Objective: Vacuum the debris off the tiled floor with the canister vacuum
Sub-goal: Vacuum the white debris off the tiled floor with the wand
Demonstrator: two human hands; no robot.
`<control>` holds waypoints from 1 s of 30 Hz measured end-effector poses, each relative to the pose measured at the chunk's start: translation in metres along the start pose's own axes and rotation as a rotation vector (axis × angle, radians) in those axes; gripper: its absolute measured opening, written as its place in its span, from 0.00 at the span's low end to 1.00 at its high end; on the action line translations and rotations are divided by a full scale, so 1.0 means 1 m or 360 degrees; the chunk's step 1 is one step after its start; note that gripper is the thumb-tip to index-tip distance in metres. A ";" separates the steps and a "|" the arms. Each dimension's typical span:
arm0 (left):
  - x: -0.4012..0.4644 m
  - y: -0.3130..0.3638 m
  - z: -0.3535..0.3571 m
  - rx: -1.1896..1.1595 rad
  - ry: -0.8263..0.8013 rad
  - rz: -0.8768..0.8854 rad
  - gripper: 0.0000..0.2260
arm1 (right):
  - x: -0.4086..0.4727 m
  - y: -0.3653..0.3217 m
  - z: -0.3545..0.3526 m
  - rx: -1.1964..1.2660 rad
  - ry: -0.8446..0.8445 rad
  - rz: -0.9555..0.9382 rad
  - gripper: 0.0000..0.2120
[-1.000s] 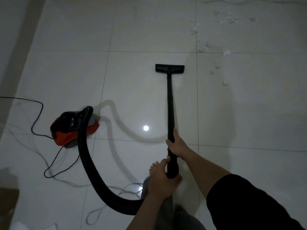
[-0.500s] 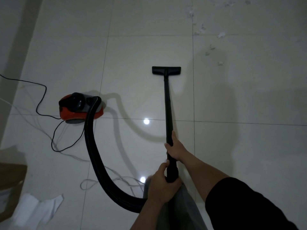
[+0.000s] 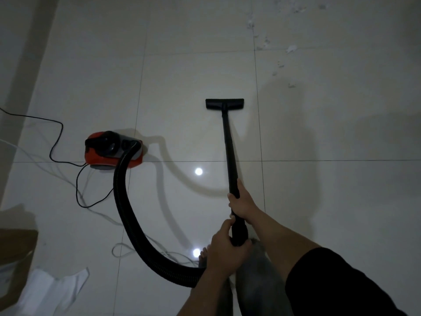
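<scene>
A red and black canister vacuum (image 3: 111,153) sits on the pale tiled floor (image 3: 186,76) at the left. Its thick black hose (image 3: 127,215) curves down and round to the black wand (image 3: 230,153). The flat floor nozzle (image 3: 224,104) rests on the tiles ahead of me. My right hand (image 3: 242,201) grips the wand higher up. My left hand (image 3: 224,249) grips its lower end where the hose joins. White debris scraps (image 3: 291,48) lie scattered at the upper right, beyond and to the right of the nozzle.
A black power cord (image 3: 59,142) loops on the floor left of the canister, with pale cables (image 3: 127,247) near my feet. A cardboard box (image 3: 16,247) and white paper (image 3: 52,290) sit at the lower left. A wall edge runs along the left side.
The canister has slid forward and turned, now further from me. The debris has drifted up toward the frame's top edge as my view shifted. Both hands keep their grip on the wand.
</scene>
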State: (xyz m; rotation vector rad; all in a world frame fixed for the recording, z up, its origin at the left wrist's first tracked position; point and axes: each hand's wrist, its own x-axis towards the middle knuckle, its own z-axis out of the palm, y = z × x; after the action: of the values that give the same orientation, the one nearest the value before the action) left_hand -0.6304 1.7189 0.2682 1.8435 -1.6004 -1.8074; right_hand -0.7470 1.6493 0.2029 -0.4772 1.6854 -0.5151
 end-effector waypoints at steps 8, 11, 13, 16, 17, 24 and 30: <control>-0.005 0.039 0.065 -0.0058 0.0004 0.0017 0.24 | -0.003 0.016 -0.070 -0.0064 0.0039 -0.0057 0.33; -0.005 0.066 0.096 -0.0039 0.0000 0.0024 0.27 | -0.007 0.018 -0.112 -0.0121 0.0041 -0.0075 0.33; -0.002 0.081 0.114 -0.0019 -0.0008 0.0012 0.28 | -0.009 0.017 -0.138 -0.0135 0.0051 -0.0082 0.33; 0.002 0.102 0.136 -0.0028 -0.0016 -0.0033 0.26 | -0.008 0.018 -0.170 -0.0182 0.0063 -0.0084 0.33; 0.003 0.108 0.143 -0.0027 -0.0026 -0.0036 0.25 | -0.007 0.019 -0.179 -0.0188 0.0065 -0.0068 0.33; 0.027 0.124 0.171 -0.0036 -0.0067 -0.0083 0.24 | 0.012 0.020 -0.213 -0.0165 0.0009 -0.0014 0.33; 0.064 0.140 0.163 -0.0074 -0.0048 -0.0074 0.21 | 0.046 -0.005 -0.222 -0.0145 -0.0011 -0.0004 0.34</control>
State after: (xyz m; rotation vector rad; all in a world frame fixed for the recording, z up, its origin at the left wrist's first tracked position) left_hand -0.8543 1.7039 0.2747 1.8576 -1.5236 -1.8835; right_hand -0.9732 1.6354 0.2025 -0.5463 1.7072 -0.4395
